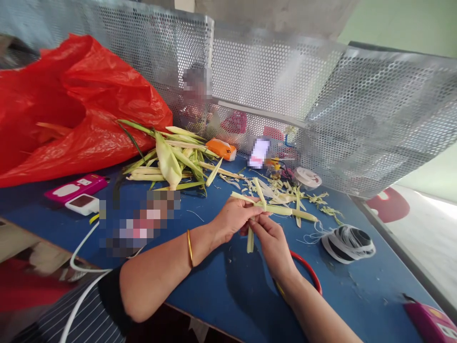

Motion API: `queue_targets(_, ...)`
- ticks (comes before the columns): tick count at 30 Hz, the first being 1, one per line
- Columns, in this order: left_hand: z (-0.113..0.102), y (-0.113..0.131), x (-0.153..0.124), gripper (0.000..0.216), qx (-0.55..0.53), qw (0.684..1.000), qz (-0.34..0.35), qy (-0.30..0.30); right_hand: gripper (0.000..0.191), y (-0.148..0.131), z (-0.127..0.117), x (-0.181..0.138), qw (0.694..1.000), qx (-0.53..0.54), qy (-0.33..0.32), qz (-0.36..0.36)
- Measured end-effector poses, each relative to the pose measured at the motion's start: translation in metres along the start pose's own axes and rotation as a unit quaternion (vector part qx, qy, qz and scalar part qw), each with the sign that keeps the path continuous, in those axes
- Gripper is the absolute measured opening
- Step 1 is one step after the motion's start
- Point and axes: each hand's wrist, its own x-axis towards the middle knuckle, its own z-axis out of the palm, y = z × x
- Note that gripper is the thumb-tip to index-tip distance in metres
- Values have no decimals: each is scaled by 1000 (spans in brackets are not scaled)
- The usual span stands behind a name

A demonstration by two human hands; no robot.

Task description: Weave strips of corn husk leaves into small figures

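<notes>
My left hand (235, 216), with a gold bangle on the wrist, is closed around a bundle of crossed, folded pale green leaf strips (280, 209). From below, my right hand (269, 236) pinches the same strips near their crossing. One strip end hangs below the fingers, another points up, and a longer one reaches to the right. Just behind my hands lie small leaf scraps (278, 196). A pile of whole pale green leaves (169, 164) lies further left. The fingertips partly hide the crossing.
A red plastic bag (117, 95) fills the back left. A spool of white thread (348, 244) sits right, a tape roll (307, 177) and orange packet (220, 149) behind. Perforated metal panels (257, 71) bound the blue table (214, 295). A white cable (76, 252) hangs left.
</notes>
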Motion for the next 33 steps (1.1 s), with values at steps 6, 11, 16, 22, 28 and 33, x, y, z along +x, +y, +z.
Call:
queue_targets(6,0,1,1,20,-3,1000,1,9,35,-5,2,-2,999,2,-33,19)
queue_targets(11,-3,7,4,8,-38,997,57,41,34,-8,-9,4,991,88,71,70)
queue_targets(16,-6,12,2,18,-34,999,21,-5,35,-9,-26,13,970,158,177,47)
queue_targets(22,-2,3,2,16,-20,999,32,24,28,-3,-21,12,986,76,145,22)
queue_targets(28,-3,5,5,7,-20,997,59,35,26,-13,-35,12,986,-6,166,-9)
queue_targets(33,-5,7,5,9,-39,996,70,47,24,-16,-40,13,984,5,180,-6)
